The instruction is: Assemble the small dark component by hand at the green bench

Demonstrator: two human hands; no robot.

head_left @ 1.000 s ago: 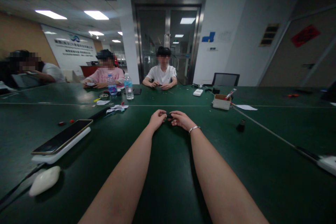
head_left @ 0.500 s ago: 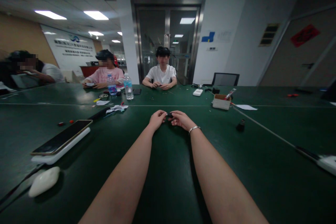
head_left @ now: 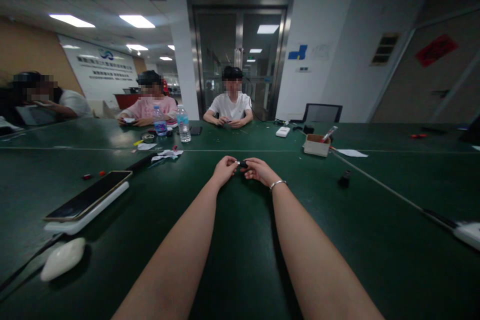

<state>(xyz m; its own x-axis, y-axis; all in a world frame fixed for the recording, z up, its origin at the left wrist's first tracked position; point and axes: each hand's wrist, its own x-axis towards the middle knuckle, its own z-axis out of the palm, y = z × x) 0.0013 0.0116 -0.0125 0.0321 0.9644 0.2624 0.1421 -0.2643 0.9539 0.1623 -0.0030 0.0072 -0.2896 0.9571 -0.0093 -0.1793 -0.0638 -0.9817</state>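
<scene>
Between my two hands, over the green table (head_left: 240,240), is a small black piece with a silvery end (head_left: 243,164). It is too small to name its kind. My left hand (head_left: 225,170) pinches the silvery end at the left with thumb and forefinger. My right hand (head_left: 259,170), with a bracelet (head_left: 278,184) at its wrist, is closed on the black part. Both sets of fingers lie close together, and parts of the piece are hidden by them. A small dark object (head_left: 344,178) stands apart on the table to the right.
On the left lie a phone (head_left: 90,195) on a white block, a white mouse-like object (head_left: 63,259) and paper scraps (head_left: 167,155). Water bottles (head_left: 183,124) and a small box (head_left: 317,145) stand farther back. Several people sit across the table, one person (head_left: 230,105) straight ahead.
The black piece has turned slightly, and more of its silvery end shows between my fingers. My hands stay in nearly the same place.
</scene>
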